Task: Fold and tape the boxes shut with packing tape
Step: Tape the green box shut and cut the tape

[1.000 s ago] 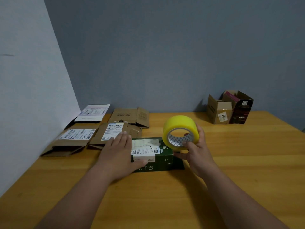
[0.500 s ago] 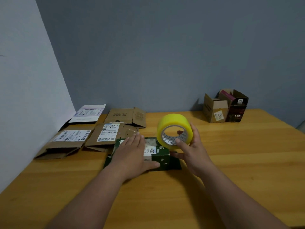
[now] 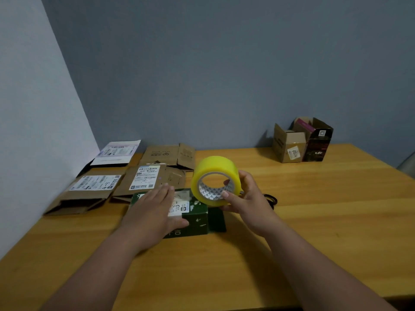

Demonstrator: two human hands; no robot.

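A dark green box (image 3: 195, 222) with a white label lies on the wooden table (image 3: 314, 221) in front of me. My left hand (image 3: 155, 209) presses flat on its top, fingers straight. At the box's right end my right hand (image 3: 244, 196) grips a yellow roll of packing tape (image 3: 214, 178), thumb on the rim and a finger inside the core. The roll stands on edge over the box's right end. A green end flap (image 3: 216, 219) shows beside the box.
Several flattened brown cardboard boxes (image 3: 89, 191) with shipping labels lie at the back left by the wall. A small open brown box (image 3: 288, 144) and a black box (image 3: 318, 142) stand at the back right. A dark object (image 3: 271, 199) lies behind my right hand.
My left hand has slid left along the box top. The green box has shifted a little, and the tape roll stays at its right end in my right hand.
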